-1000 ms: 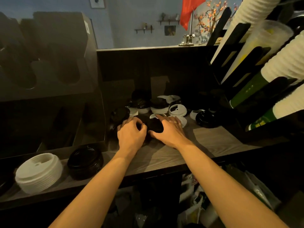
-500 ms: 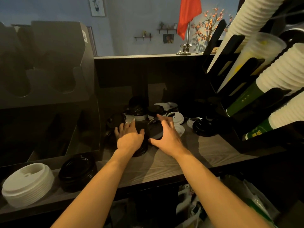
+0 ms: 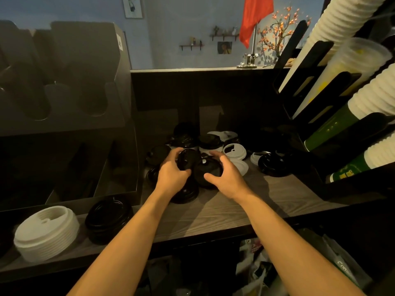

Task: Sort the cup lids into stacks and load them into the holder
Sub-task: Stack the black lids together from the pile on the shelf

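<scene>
1. A wood-grain counter crosses the middle of the frame in dim light. Behind it is a dark back panel, then a blue wall with a red flag at upper centre.
2. At the centre of the frame, the left hand curls its fingers round a small black lid and holds it tilted, with its top towards the camera.
3. Just to its right, the right hand grips a second black lid, thumb on the near rim and fingers over the far rim.
4. A low black stack sits on the counter under the left wrist.
5. Loose lids lie behind both hands. A white lid is just right of the right hand's fingertips, and a wide black lid lies further right.
6. At lower left stands a white lid stack, with a black lid stack just to its right.
7. The dark holder, with its rounded slots, fills the left of the frame above those stacks.
8. Along the right edge, a cup rack carries slanted sleeves of white ribbed cups and green cups.
</scene>
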The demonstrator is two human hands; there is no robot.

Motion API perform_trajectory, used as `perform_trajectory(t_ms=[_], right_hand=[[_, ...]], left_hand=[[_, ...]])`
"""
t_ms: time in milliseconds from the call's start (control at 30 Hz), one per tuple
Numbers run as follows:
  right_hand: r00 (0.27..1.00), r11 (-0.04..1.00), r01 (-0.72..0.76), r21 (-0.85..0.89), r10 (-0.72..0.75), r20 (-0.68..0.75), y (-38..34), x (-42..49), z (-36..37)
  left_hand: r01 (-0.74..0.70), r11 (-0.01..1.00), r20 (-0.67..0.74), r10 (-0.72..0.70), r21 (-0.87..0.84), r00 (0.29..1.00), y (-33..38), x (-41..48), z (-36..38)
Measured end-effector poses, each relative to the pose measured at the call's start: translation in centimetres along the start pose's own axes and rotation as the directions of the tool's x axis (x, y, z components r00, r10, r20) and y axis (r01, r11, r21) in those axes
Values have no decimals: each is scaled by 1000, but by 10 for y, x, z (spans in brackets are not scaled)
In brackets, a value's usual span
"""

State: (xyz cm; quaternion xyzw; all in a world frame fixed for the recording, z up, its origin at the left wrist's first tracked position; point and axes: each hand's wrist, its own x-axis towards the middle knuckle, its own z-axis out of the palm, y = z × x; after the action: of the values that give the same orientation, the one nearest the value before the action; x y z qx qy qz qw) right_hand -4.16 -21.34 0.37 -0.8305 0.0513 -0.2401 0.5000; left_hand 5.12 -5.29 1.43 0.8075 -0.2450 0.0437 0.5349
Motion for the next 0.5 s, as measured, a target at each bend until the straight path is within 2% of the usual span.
perform_trajectory(t_ms=[100, 233, 300, 433, 500], right_hand=[[996, 982, -37, 184, 50, -67, 0, 2, -2], [984, 909, -34, 414, 104, -147, -5, 5, -8], [984, 896, -18, 444, 96, -154, -6, 5, -9], [980, 900, -6, 435, 91, -175, -6, 4, -8], [980, 925, 6, 379, 69, -185, -7, 4, -6]], left_hand=[[-57, 995, 22, 59, -86, 998, 4, -4, 1], [-109, 969, 41, 121, -220, 992, 12, -7, 2], [-114, 951, 30, 127, -287, 991, 12, -6, 2], [36, 876, 39, -19, -481, 999, 13, -6, 1], [66, 846, 35, -56, -529, 998, 17, -9, 1]])
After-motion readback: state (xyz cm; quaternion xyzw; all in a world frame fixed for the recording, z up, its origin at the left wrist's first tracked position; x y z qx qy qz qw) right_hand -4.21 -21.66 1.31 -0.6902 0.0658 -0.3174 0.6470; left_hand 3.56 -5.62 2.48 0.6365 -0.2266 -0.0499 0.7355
